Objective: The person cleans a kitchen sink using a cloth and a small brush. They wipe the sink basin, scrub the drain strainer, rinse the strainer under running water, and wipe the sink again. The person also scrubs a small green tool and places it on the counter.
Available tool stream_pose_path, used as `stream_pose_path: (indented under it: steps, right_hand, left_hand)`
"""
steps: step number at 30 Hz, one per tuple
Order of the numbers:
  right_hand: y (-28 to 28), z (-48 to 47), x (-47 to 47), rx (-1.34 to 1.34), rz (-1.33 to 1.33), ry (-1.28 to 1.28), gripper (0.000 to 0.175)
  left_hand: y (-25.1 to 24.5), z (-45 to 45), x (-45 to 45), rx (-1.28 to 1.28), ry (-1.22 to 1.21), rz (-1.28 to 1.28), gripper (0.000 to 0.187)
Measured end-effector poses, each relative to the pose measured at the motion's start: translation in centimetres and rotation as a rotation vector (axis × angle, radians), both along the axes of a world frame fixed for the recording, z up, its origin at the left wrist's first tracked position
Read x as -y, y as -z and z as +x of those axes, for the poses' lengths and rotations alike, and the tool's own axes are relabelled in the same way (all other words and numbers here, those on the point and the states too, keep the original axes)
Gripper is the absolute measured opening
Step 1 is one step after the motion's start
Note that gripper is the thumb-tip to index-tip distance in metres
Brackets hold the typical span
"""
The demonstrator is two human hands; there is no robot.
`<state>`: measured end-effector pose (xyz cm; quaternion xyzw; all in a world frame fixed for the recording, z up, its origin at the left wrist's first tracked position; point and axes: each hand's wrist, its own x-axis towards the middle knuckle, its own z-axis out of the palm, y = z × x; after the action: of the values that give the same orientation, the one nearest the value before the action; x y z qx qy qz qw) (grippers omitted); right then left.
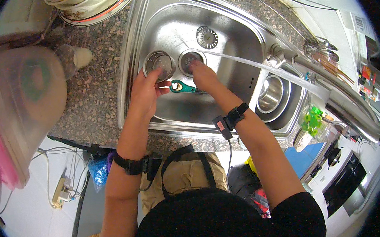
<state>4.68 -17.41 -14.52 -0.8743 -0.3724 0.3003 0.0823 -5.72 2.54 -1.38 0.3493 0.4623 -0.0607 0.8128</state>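
My left hand point(145, 90) grips a round metal strainer basket point(151, 62) with small holes, thumb on its rim, at the left side of the steel sink point(175, 109). Beside it, my right hand point(205, 76) reaches down into the round drain opening point(184, 56); its fingertips are partly hidden there. A green-handled tool point(183, 86) with a hole in its end lies between my hands, touching or close to my left fingers; its far end passes behind my right wrist. A slotted metal drain strainer point(207, 37) rests on the sink floor beyond.
Water point(242, 59) streams from the faucet point(352, 114) at the right towards the drain. A smaller basin holds metal bowls point(269, 93). Granite counter point(83, 104) surrounds the sink, with stacked dishes point(95, 8) at the back left and a large plastic container point(34, 81) at the left.
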Motion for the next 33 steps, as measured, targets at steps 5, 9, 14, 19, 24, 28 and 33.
stream_pose_path:
  steps: [5, 9, 14, 19, 24, 28, 33]
  right_hand:
    - [-1.4, 1.5, -0.3, -0.273, -0.135, -0.067, 0.042]
    - [-2.0, 0.8, -0.4, 0.139, -0.044, -0.073, 0.035]
    - [-1.5, -0.5, -0.9, 0.048, -0.390, -0.300, 0.032]
    - [-1.3, -0.6, -0.1, 0.556, 0.034, -0.294, 0.028]
    - [-2.5, 0.0, -0.7, 0.028, -0.347, -0.314, 0.028]
    - [-4.7, 2.5, 0.6, -0.032, -0.282, -0.052, 0.033]
    - [-6.0, -0.9, 4.2, -0.084, -0.381, -0.075, 0.041]
  left_hand:
    - [-0.2, -0.1, -0.1, 0.005, 0.016, 0.014, 0.027]
    - [0.0, 0.0, 0.0, 0.003, 0.027, 0.022, 0.027]
    - [0.0, -0.1, 0.1, -0.009, 0.028, 0.020, 0.028]
    - [-0.3, 0.0, 0.1, -0.020, 0.018, 0.023, 0.028]
    - [-0.6, 0.0, 0.0, 0.005, 0.031, 0.009, 0.028]
    - [-0.4, 0.0, 0.0, 0.007, 0.040, 0.023, 0.029]
    - [0.0, 0.1, 0.0, -0.020, 0.048, 0.028, 0.030]
